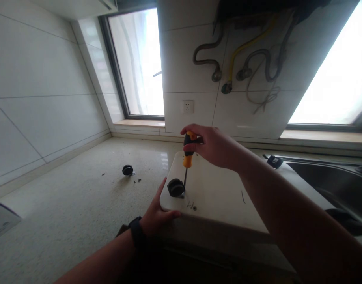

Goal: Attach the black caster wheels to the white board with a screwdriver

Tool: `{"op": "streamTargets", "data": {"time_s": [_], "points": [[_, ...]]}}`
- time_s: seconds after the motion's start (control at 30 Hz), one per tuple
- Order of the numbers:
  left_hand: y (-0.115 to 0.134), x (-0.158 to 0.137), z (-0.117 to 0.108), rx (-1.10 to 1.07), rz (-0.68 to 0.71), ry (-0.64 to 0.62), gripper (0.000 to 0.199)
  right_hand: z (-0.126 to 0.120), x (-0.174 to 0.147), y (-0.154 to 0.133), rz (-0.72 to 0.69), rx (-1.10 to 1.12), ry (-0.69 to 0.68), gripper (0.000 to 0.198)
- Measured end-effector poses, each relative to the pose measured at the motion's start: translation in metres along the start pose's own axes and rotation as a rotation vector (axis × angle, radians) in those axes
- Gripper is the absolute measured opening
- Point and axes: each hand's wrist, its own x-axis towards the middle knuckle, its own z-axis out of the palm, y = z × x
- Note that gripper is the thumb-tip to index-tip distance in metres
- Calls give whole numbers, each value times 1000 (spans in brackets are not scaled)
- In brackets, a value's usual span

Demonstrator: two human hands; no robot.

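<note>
My right hand [203, 144] is closed around the yellow and black handle of a screwdriver [187, 161], held upright. Its shaft runs down to the metal plate of a black caster wheel [175, 187], which sits near the left end of a white board [216, 185]. The exact spot of the tip is hard to make out. Around the board's near left corner, my left hand [159, 215] grips the edge, thumb on top. A dark watch band [137, 232] is on that wrist. Close to the board's near edge there is a screw hole [194, 208].
A loose caster [127, 170] lies on the speckled countertop [89, 197], with several small dark screws [139, 180] beside it. Another caster [275, 161] is at the board's far right, by the steel sink [323, 177]. Hoses and a wall socket [187, 106] are behind.
</note>
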Motion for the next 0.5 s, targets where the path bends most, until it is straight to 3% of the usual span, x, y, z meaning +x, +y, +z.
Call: {"op": "streamTargets", "data": {"time_s": [0.13,0.27,0.33,0.43,0.5], "points": [[1,-1,1,-8,1,6,127,11,-1,-3,101,-92,145,40],[4,0,3,-22,17,-10,127,17,1,18,105,-41,204,45],[3,0,2,-18,29,-28,126,15,2,31,69,130,155,39],[2,-1,1,-1,39,-36,124,11,0,42,61,619,-5,26],[0,-1,0,11,43,-32,123,9,-3,42,77,877,-118,28]]}}
